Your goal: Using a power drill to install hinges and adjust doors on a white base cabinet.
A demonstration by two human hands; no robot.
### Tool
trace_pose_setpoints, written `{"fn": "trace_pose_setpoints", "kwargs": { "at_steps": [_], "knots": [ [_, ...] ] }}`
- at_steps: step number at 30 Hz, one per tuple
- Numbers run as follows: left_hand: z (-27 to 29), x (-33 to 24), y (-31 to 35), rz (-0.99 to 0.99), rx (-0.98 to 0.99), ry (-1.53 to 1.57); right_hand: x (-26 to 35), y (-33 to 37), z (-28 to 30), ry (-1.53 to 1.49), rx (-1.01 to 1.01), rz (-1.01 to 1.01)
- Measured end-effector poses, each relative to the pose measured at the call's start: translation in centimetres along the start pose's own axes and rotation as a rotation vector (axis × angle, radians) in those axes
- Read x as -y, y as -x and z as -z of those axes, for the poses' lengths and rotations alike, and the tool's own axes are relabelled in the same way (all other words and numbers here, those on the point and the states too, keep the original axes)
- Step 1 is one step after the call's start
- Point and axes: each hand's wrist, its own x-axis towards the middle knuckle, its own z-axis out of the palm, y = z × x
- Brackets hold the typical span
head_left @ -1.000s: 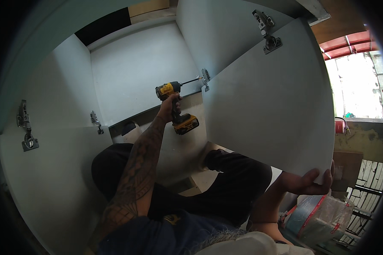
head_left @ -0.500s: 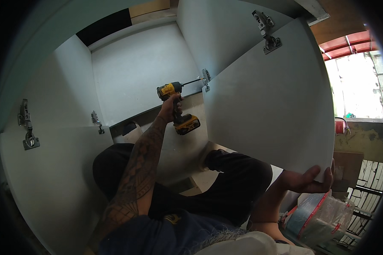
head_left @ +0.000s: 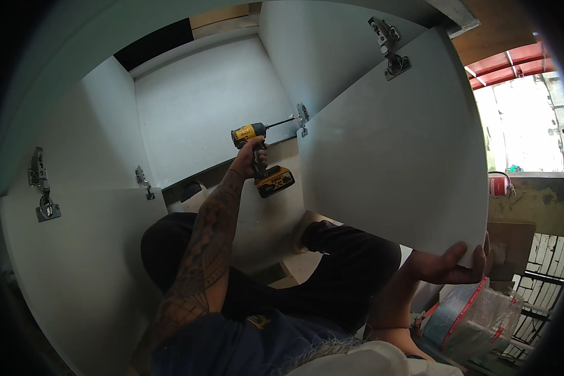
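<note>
My left hand [head_left: 250,156] is wrapped round the grip of a yellow-and-black cordless impact driver [head_left: 249,133], its battery hanging below. The long driver bit reaches right to the lower hinge [head_left: 302,114] joining the cabinet's side panel to the right door; whether the tip sits in a screw is too small to tell. At the lower outer corner of that open grey-white cabinet door [head_left: 395,150], my right hand [head_left: 448,264] grips the edge, thumb on the near face and some fingers hidden behind. Another metal hinge [head_left: 391,53] sits higher on the same door.
On the left, a second open door [head_left: 81,263] carries two hinges [head_left: 42,185]. The pale cabinet panel [head_left: 207,100] lies between the doors. My bent legs [head_left: 351,266] are below. A plastic-wrapped bundle [head_left: 473,319] and a red extinguisher [head_left: 498,186] stand at right.
The whole view has shifted slightly. The impact driver's bit stays at the lower hinge, and my right hand keeps its grip on the door.
</note>
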Motion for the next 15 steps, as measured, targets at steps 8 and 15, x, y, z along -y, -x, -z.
{"fn": "trace_pose_setpoints", "kwargs": {
  "at_steps": [8,15],
  "knots": [
    [-0.1,-0.3,1.0,-0.04,0.031,0.018,1.4,-0.2,-1.0,-0.051,0.036,0.013],
    [-8.3,-1.8,8.1,-0.353,-0.046,-0.112,2.2,-0.4,-1.1,-0.148,0.083,-0.024]
  ]
}}
